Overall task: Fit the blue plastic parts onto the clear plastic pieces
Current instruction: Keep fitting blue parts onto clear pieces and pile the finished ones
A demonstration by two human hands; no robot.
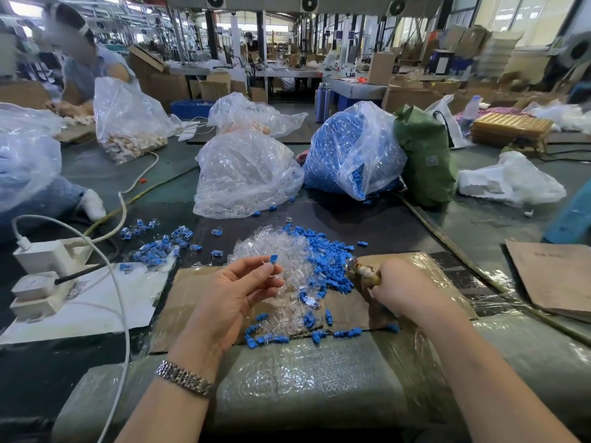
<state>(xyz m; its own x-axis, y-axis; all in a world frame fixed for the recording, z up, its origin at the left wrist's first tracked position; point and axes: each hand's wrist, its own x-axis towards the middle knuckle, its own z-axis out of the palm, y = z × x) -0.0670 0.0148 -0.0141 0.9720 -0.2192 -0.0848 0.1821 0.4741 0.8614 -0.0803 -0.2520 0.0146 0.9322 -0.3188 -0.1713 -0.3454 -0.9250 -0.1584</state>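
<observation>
My left hand (238, 290) is raised palm-up over the cardboard and pinches a clear plastic piece with a blue part (273, 259) on its top between thumb and fingertips. My right hand (404, 290) grips a short wooden-handled tool (363, 270) whose tip points left at the pile. Between the hands lies a heap of clear pieces (275, 251) with loose blue parts (323, 251) along its right side. More blue parts (271, 338) are strewn at the near edge of the cardboard. Fitted blue-and-clear pieces (160, 247) lie in a group to the left.
A bag of clear pieces (246, 177) and a bag of blue parts (351, 151) stand behind the pile, next to a green bag (425, 158). White power strips (48, 273) and cables (118, 282) lie at left. Another person (83, 62) works at the far left. Cardboard (553, 276) lies at right.
</observation>
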